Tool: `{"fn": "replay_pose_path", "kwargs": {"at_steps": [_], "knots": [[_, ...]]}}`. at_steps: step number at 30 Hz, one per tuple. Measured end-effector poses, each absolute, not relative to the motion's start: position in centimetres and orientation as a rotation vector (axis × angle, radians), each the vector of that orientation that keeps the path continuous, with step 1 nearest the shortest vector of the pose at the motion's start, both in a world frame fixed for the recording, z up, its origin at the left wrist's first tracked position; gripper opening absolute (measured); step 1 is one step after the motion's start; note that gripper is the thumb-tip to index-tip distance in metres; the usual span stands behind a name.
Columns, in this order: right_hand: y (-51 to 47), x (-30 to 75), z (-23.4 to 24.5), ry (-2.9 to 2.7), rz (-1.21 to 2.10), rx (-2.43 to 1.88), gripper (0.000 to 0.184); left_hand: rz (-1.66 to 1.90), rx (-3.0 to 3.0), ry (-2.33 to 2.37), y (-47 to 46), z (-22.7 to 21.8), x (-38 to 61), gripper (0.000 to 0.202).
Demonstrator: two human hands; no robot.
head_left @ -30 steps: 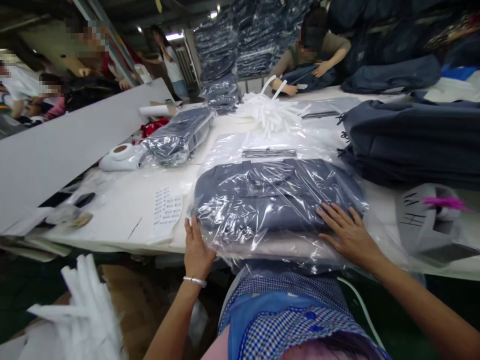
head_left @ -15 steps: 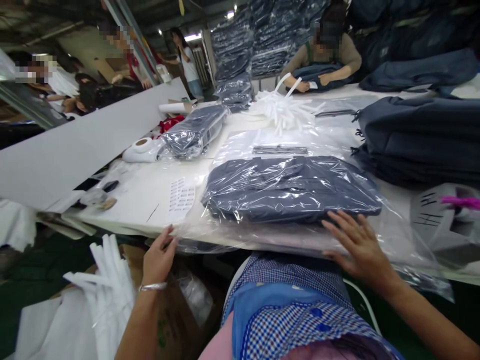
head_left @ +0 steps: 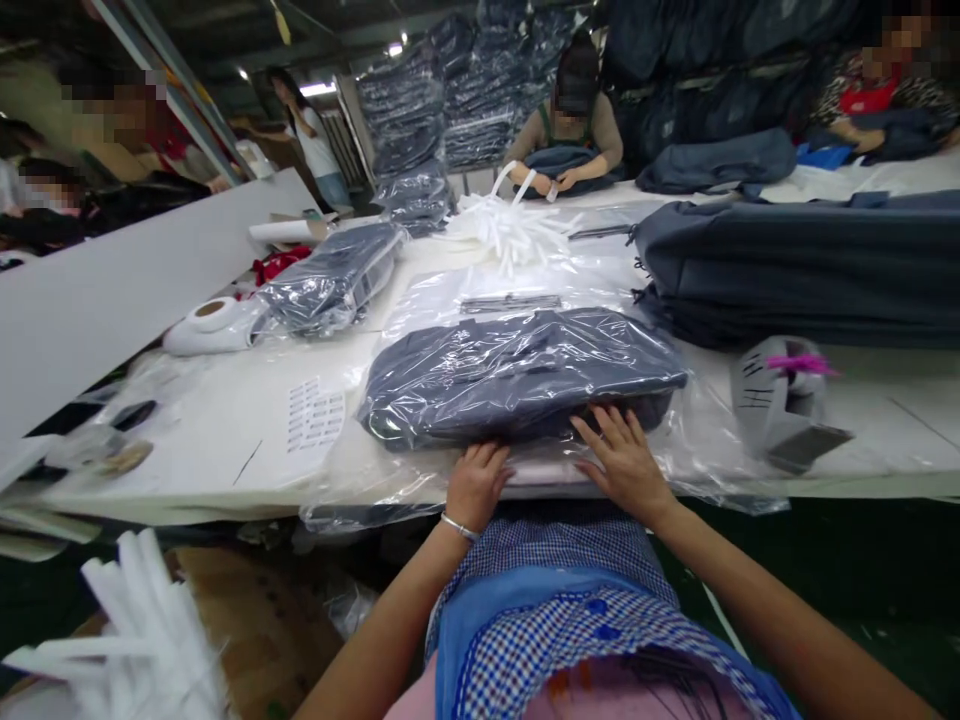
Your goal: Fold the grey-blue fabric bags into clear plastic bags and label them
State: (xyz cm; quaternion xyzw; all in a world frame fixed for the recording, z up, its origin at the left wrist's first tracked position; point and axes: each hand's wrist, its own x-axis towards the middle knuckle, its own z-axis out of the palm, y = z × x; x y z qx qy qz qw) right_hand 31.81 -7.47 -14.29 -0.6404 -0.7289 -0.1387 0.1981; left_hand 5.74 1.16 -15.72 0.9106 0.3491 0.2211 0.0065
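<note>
A dark blue-grey fabric bag in a clear plastic sleeve lies flat on the table in front of me. My left hand rests at its near edge on the loose plastic, fingers forward and slightly bent, thumb apart. Spread fingers of my right hand touch the front side of the bag farther right, on the plastic. Neither hand is closed around the bag. Under and in front of it lie more clear plastic bags, flat along the table edge.
A label sheet and another wrapped bag lie left. White strips are heaped behind. Right stand a grey tape dispenser and stacked dark bags. A co-worker handles dark fabric across the table.
My left hand has moved right from the table edge to the bag's front. My right hand has shifted left along the bag. The view has turned right.
</note>
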Motion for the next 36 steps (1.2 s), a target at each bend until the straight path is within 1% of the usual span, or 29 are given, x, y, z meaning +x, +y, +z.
{"fn": "replay_pose_path", "kwargs": {"at_steps": [2, 4, 5, 7, 9, 11, 13, 15, 17, 18, 19, 20, 22, 24, 26, 27, 28, 31, 33, 34, 36], "knots": [[-6.5, 32.3, -13.4, -2.049, -0.437, -1.806, 0.052, 0.691, 2.888, 1.041, 2.1, -15.9, 6.2, 0.027], [-5.7, 33.1, -12.4, -2.054, -0.45, -1.76, 0.037, 0.692, 2.918, 0.958, 2.4, -15.6, 6.2, 0.023], [-5.3, 33.5, -11.9, -2.057, -0.43, -1.716, 0.03, 0.699, 2.931, 0.893, 2.2, -15.3, 6.0, 0.023], [-4.4, 34.4, -10.8, -2.046, -0.342, -1.624, 0.024, 0.729, 2.944, 0.74, 1.4, -14.4, 5.5, 0.024], [-3.6, 35.2, -9.3, -2.026, -0.186, -1.553, 0.023, 0.772, 2.931, 0.596, -0.1, -13.4, 5.0, 0.026], [-3.1, 35.8, -7.6, -2.045, 0.083, -1.487, 0.025, 0.767, 2.916, 0.498, -1.7, -12.8, 4.4, 0.026], [-3.2, 36.2, -5.8, -2.092, 0.383, -1.448, 0.026, 0.697, 2.908, 0.445, -3.2, -12.6, 3.7, 0.024], [-4.1, 36.4, -4.4, -2.164, 0.605, -1.46, 0.026, 0.538, 2.864, 0.411, -4.4, -12.7, 2.8, 0.019], [-5.7, 36.4, -3.7, -2.249, 0.714, -1.477, 0.025, 0.356, 2.771, 0.415, -5.2, -12.5, 1.9, 0.016], [-6.7, 36.4, -3.7, -2.276, 0.742, -1.472, 0.026, 0.333, 2.734, 0.453, -5.5, -12.3, 1.5, 0.016], [-7.6, 36.3, -3.8, -2.285, 0.748, -1.459, 0.026, 0.391, 2.725, 0.52, -5.7, -12.0, 1.2, 0.017], [-8.6, 36.2, -4.1, -2.273, 0.721, -1.451, 0.026, 0.516, 2.744, 0.612, -5.7, -11.5, 1.0, 0.021], [-10.2, 36.0, -4.7, -2.241, 0.637, -1.447, 0.027, 0.83, 2.839, 0.795, -5.2, -10.2, 1.0, 0.035], [-11.1, 35.6, -4.8, -2.273, 0.628, -1.416, 0.026, 0.987, 2.967, 0.858, -3.8, -8.4, 1.3, 0.045], [-11.0, 35.1, -4.2, -2.306, 0.618, -1.357, 0.026, 0.984, 3.053, 0.922, -1.5, -6.4, 1.8, 0.047], [-10.5, 34.9, -3.6, -2.294, 0.556, -1.328, 0.026, 0.983, 3.058, 0.997, 0.0, -5.3, 2.0, 0.045], [-9.7, 34.7, -2.8, -2.252, 0.441, -1.313, 0.025, 0.991, 3.037, 1.104, 1.6, -4.2, 2.2, 0.044], [-5.6, 34.9, -0.9, -2.078, -0.051, -1.356, 0.027, 1.017, 2.924, 1.427, 6.9, -1.9, 2.4, 0.043], [-2.5, 35.9, -1.1, -2.032, -0.305, -1.45, 0.033, 1.004, 2.88, 1.552, 10.0, -1.9, 1.9, 0.046], [-1.3, 36.6, -2.1, -2.028, -0.397, -1.518, 0.038, 0.98, 2.867, 1.596, 11.1, -2.5, 1.5, 0.048], [0.1, 38.3, -5.4, -1.994, -0.511, -1.697, 0.046, 0.929, 2.824, 1.686, 12.2, -4.8, 0.4, 0.05]]}}
